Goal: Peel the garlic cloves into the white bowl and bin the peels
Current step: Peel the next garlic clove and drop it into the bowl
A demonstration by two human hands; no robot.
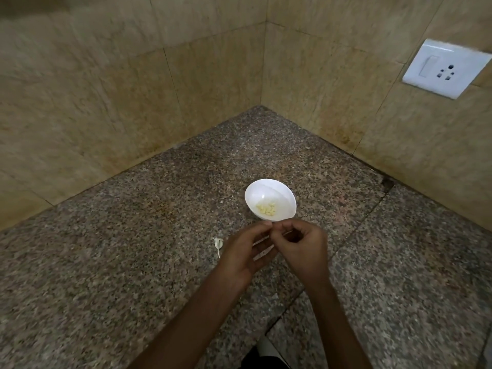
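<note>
Two bare forearms reach in from six o'clock, and the left hand (247,251) and right hand (303,249) meet over the table (133,262). Both have their fingers curled, with the fingertips (269,224) of the two hands pressed together at one spot. Whatever sits in that grip is too small to make out, so I cannot tell whether either hand is grasping a clove or a bit of skin. Pale streaks show between the palms, too blurred to name.

Just beyond the fingertips, at twelve o'clock, stands the white bowl (282,190), with a small heap of peeled garlic cloves (266,209) at its bottom. At nine o'clock of the left hand, a pale scrap of garlic peel (218,243) with a thin tail lies on the speckled stone. Tiled walls form a corner behind, and a white wall socket (444,69) sits at two o'clock.
</note>
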